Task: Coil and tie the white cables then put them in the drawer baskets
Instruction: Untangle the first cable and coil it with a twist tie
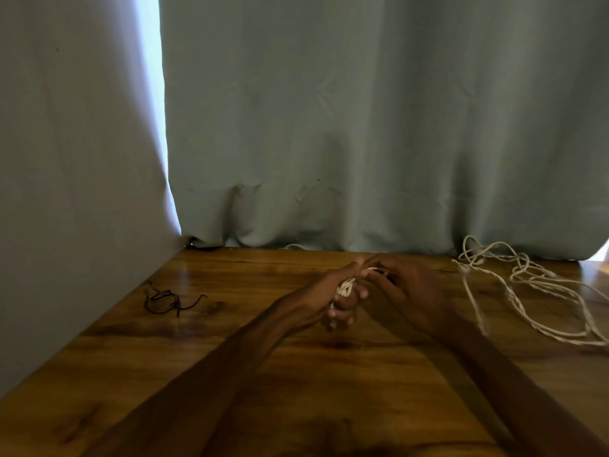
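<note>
Gripping 1 cable (346,287): L-hand (324,296), R-hand (407,288).

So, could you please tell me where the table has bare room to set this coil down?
Bare wood lies between the black cord and the left hand gripping the coil, and across the near table between the forearms. A narrow strip runs along the curtain behind the hands. The right side is crowded: the loose white cable sprawls there.

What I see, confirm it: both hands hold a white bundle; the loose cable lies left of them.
Wrong side. The head view shows the loose cable right of them; the left hand and right hand do hold the white bundle.
</note>
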### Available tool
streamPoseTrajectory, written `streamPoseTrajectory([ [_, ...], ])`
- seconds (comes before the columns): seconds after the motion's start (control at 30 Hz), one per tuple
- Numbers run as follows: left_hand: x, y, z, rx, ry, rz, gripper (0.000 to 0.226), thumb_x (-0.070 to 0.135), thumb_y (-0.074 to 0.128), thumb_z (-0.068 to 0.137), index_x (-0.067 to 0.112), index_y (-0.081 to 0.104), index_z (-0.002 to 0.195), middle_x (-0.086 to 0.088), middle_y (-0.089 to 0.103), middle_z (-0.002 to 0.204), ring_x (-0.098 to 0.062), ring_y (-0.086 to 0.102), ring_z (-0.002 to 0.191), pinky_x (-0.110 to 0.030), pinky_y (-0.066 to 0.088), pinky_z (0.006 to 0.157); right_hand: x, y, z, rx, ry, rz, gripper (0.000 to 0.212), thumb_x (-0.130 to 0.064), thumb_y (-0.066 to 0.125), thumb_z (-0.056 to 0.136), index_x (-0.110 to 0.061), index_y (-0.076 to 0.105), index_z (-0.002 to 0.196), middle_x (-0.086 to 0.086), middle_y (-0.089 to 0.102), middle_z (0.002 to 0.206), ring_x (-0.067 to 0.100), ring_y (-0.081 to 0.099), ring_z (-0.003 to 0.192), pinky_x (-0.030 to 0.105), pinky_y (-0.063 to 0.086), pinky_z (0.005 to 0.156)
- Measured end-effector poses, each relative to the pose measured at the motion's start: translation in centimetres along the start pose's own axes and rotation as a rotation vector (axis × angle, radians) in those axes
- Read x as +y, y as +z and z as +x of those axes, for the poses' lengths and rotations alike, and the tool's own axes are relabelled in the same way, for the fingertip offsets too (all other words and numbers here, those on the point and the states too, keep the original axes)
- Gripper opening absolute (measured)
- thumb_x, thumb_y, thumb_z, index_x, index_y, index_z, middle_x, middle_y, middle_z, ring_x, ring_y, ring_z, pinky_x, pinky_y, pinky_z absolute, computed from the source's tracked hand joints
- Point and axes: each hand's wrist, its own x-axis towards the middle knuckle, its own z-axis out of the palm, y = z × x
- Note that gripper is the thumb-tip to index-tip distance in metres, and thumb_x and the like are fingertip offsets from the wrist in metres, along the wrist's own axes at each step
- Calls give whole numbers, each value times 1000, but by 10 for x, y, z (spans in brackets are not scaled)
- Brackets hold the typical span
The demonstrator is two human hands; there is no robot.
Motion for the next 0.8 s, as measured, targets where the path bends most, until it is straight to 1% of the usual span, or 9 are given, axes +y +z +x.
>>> streamPoseTrajectory([
  [0.03, 2, 1, -2, -33, 17, -30, 53, 64, 40, 100, 19, 57, 77, 11, 31, 43, -8, 26, 32, -31, 42, 60, -2, 2, -2, -23, 51, 63, 31, -59, 48, 98, -38, 71, 103, -18, 73, 98, 4, 68, 90, 42, 55, 80],
  [0.1, 7, 2, -4, -89, 30, -71, 49, 63, 43, 100, 24, 51, 72, 11, 29, 43, -8, 21, 32, -31, 42, 59, -7, 10, -5, -47, 144, 227, 27, -51, 53, 100, -34, 74, 103, -14, 76, 97, 4, 70, 91, 40, 55, 84],
  [0.2, 13, 3, -6, -109, 27, -108, 53, 63, 44, 99, 25, 41, 62, 9, 25, 41, -9, 22, 30, -31, 43, 59, -19, 19, -4, -70, 259, 487, 33, -40, 52, 104, -19, 77, 103, -1, 78, 97, 12, 73, 93, 35, 54, 81],
  [0.3, 17, 11, -9, -108, 67, -206, 58, 58, 38, 103, 25, 34, 56, 9, 24, 37, -8, 24, 26, -30, 45, 55, -32, 23, -4, -33, 341, 715, 43, -44, 48, 106, -13, 77, 102, 13, 77, 96, 25, 73, 89, 35, 52, 75],
  [0.4, 20, 24, -11, -157, 91, -273, 59, 57, 37, 104, 25, 28, 56, 9, 23, 37, -9, 23, 25, -28, 45, 52, -44, 27, -3, 24, 498, 888, 57, -52, 40, 106, -16, 81, 91, 15, 79, 93, 33, 77, 87, 34, 58, 69],
  [0.5, 18, 31, -10, -196, 82, -348, 58, 59, 38, 104, 24, 21, 60, 9, 24, 36, -9, 23, 26, -28, 45, 53, -49, 30, -2, 112, 559, 908, 64, -61, 39, 102, -20, 83, 81, 14, 79, 87, 30, 78, 87, 36, 61, 75],
  [0.63, 15, 32, -8, -209, 89, -447, 59, 62, 39, 103, 25, 26, 58, 9, 26, 36, -9, 26, 27, -29, 44, 56, -51, 25, -3, 195, 520, 917, 69, -57, 38, 104, -11, 81, 78, 17, 78, 82, 32, 78, 78, 37, 63, 70],
  [0.73, 18, 39, -8, -128, 98, -501, 63, 60, 33, 105, 24, 32, 53, 8, 25, 36, -10, 27, 24, -26, 44, 50, -46, 28, -1, 262, 482, 861, 66, -50, 39, 107, -10, 77, 72, 13, 77, 74, 27, 76, 70, 30, 58, 61],
  [0.8, 18, 45, -5, -11, 95, -495, 65, 59, 31, 105, 23, 31, 51, 6, 24, 35, -14, 30, 22, -25, 44, 47, -39, 31, 1, 348, 447, 704, 65, -42, 41, 109, -7, 68, 60, 6, 70, 58, 18, 68, 54, 26, 49, 50],
])
